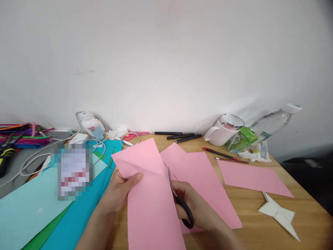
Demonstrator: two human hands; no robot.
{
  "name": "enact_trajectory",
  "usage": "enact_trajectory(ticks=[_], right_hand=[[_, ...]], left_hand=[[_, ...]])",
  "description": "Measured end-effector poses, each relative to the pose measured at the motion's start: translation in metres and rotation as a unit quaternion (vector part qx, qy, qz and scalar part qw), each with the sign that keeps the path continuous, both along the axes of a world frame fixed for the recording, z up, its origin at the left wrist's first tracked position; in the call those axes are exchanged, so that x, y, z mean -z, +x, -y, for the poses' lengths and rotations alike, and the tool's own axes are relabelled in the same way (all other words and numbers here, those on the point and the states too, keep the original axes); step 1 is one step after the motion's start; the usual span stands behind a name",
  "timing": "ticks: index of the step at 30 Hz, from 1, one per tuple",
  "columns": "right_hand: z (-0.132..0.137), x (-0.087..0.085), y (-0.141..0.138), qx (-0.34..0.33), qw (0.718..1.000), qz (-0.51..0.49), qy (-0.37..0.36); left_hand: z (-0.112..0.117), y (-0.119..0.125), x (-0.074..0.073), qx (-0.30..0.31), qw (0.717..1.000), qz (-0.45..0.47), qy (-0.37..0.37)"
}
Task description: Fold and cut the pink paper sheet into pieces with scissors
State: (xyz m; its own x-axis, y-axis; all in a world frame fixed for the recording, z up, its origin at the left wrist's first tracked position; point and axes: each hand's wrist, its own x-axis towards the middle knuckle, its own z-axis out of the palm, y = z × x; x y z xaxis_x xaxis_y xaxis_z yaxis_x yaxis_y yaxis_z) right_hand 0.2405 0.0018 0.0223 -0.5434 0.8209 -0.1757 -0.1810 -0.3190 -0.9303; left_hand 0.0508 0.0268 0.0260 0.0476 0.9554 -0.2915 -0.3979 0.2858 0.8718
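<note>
My left hand [118, 192] grips the left edge of a folded pink paper sheet [148, 194], thumb on top, holding it up over the wooden table [307, 211]. My right hand [197, 208] is closed through the black handles of a pair of scissors [179, 199]. Their blades point up and cut into the right edge of the pink sheet near the fold. A second part of pink paper [203, 180] lies flat to the right, under my right hand.
Another pink sheet [252, 178] and a white folded paper shape [279, 213] lie at right. A white mug [225, 130], green carton [240, 139], plastic bottle [273, 121], pens [221, 153] and markers [182, 136] line the wall. Blue and green sheets [31, 208], cables and pipe cleaners [20, 137] fill the left.
</note>
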Motion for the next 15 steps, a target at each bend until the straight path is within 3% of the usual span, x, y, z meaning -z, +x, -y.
enact_trajectory(ticks=[15], right_hand=[[-0.0002,0.0053,0.0001,0.018,1.000,0.021,0.013]], left_hand=[[-0.0034,-0.0078,0.0029,0.039,0.998,-0.033,0.023]])
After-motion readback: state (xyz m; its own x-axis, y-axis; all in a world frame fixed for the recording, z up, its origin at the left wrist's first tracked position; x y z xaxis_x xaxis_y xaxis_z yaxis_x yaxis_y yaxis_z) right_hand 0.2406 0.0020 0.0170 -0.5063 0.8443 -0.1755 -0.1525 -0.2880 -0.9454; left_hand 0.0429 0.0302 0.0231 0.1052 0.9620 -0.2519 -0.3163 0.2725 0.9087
